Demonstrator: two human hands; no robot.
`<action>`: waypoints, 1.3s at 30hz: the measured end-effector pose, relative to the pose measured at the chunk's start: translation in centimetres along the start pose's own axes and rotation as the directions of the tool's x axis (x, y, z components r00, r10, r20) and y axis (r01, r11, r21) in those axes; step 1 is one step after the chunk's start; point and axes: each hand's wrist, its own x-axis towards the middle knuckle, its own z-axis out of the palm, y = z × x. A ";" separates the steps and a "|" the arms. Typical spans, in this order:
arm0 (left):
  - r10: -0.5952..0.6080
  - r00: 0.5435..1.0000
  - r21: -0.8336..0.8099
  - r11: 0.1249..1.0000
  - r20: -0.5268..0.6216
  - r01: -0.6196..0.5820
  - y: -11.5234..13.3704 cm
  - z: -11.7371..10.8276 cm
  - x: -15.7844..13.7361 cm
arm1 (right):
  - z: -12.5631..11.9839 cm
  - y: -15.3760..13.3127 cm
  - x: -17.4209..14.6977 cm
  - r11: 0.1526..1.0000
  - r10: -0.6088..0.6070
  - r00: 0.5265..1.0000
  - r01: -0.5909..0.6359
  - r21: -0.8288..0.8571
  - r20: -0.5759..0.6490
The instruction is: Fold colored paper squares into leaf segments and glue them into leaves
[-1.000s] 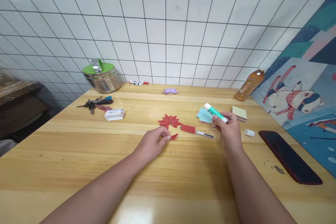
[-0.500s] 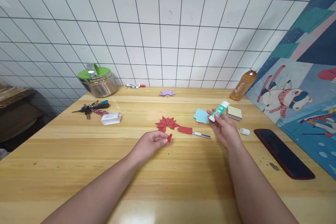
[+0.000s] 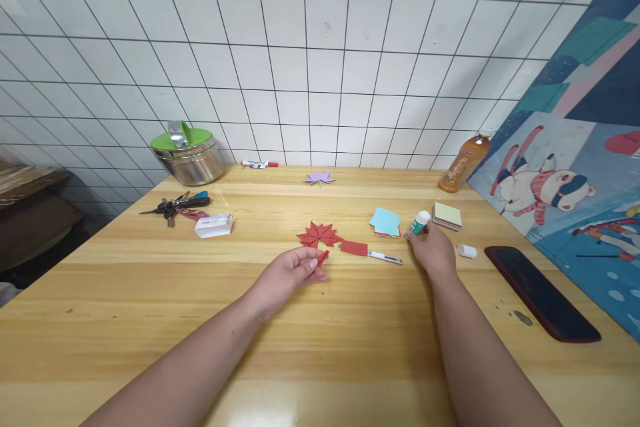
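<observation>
Between the fingertips of my left hand [image 3: 295, 268] is a small folded piece of red paper [image 3: 323, 258]. Just beyond it on the table lies a red paper maple leaf [image 3: 320, 233] made of folded points. My right hand [image 3: 434, 250] is closed around a green and white glue stick [image 3: 419, 223], tilted near the tabletop, its lower end partly hidden by the fingers. Its white cap [image 3: 467, 251] lies to the right of that hand. Between the hands are a red paper strip [image 3: 354, 249] and a utility knife [image 3: 385, 257].
Blue paper pieces [image 3: 385, 221] and a sticky-note stack [image 3: 447, 215] lie around the right hand. A phone [image 3: 540, 292] is at right, a tea bottle [image 3: 465, 161] behind. Keys [image 3: 175, 205], a white box [image 3: 214, 225] and a green-lidded pot [image 3: 189, 155] stand left; a purple paper leaf [image 3: 320, 178] lies at the back.
My right hand has lowered toward the table with the glue stick, turning it more upright. The red piece in my left hand has turned, showing a narrower side.
</observation>
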 end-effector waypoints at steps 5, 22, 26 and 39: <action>0.120 0.992 0.146 0.983 -0.046 -0.113 0.7 0.5 -0.3 | -1.9 -4.0 -4.1 0.923 -0.087 0.872 0.252 0.291 -0.482; 0.327 0.932 0.729 0.598 0.158 -0.334 -0.2 1.4 -1.0 | 0.6 -8.7 -10.0 0.763 -0.463 0.751 0.068 0.643 0.470; 0.268 0.944 0.856 0.425 0.192 -0.295 0.1 1.6 -1.2 | 1.1 -8.6 -10.1 0.808 -0.503 0.734 0.212 0.550 0.456; 0.194 0.977 0.427 0.893 -0.083 -0.141 0.0 1.0 0.1 | 1.6 -8.9 -10.6 0.727 -0.465 0.801 0.102 0.679 0.377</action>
